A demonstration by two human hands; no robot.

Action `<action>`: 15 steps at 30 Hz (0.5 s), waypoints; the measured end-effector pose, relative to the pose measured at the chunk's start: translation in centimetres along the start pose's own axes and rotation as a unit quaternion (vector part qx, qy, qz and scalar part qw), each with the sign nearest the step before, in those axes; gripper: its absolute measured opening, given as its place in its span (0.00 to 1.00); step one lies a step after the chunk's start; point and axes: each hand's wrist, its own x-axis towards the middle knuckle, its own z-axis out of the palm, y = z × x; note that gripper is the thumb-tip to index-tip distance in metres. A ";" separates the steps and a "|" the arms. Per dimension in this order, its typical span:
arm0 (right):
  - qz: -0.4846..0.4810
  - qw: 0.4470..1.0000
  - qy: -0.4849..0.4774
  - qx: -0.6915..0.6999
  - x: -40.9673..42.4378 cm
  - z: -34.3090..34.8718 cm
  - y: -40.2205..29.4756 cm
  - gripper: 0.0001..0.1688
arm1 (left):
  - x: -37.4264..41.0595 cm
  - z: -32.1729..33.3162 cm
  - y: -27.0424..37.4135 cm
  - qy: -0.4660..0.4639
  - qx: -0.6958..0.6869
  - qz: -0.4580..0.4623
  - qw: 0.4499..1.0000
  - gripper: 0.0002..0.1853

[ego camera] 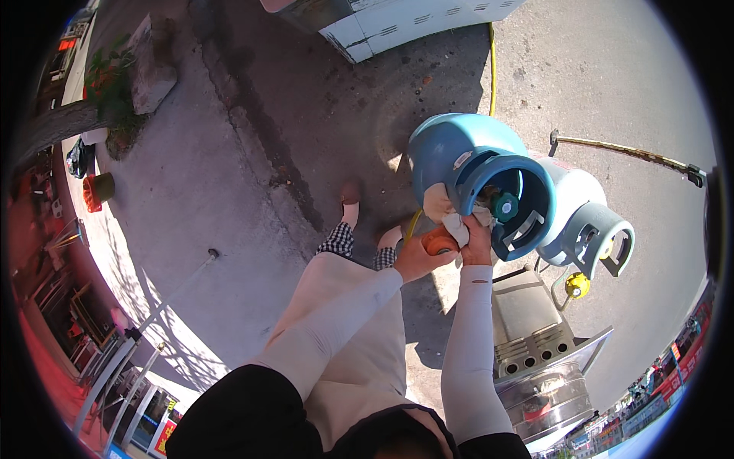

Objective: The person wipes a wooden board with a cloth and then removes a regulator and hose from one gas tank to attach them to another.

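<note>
In my left hand (418, 258) is an orange gas regulator (439, 240), its round end towards me. A yellow hose (412, 225) runs down close by it. My right hand (477, 244) grips a whitish cloth (457, 228) at the collar of a blue gas cylinder (459, 137). The cylinder looks tilted, though the wide lens makes this hard to tell. Inside its collar sits a green valve handwheel (504, 206). Part of the valve is hidden by the cloth and my right fingers.
A grey gas cylinder (573, 189) stands beside the blue one, with a yellow regulator (577, 285) near it. Close to my right arm is a metal burner unit (524, 310). A white metal cabinet (395, 34) and a rusty pole (625, 150) stand farther off.
</note>
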 end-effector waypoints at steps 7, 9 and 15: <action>0.038 0.966 -0.123 0.224 5.2 -9.9 4.6 0.31 | 1.5 0.8 -3.2 -0.053 -0.106 0.008 0.993 0.22; -0.004 0.999 -0.029 0.012 1.1 -2.3 0.8 0.31 | 0.9 1.2 -3.5 0.007 -0.099 0.009 0.995 0.27; -0.012 0.992 0.083 -0.095 0.9 0.7 0.0 0.32 | 1.5 1.5 -5.1 0.012 -0.071 0.028 0.997 0.28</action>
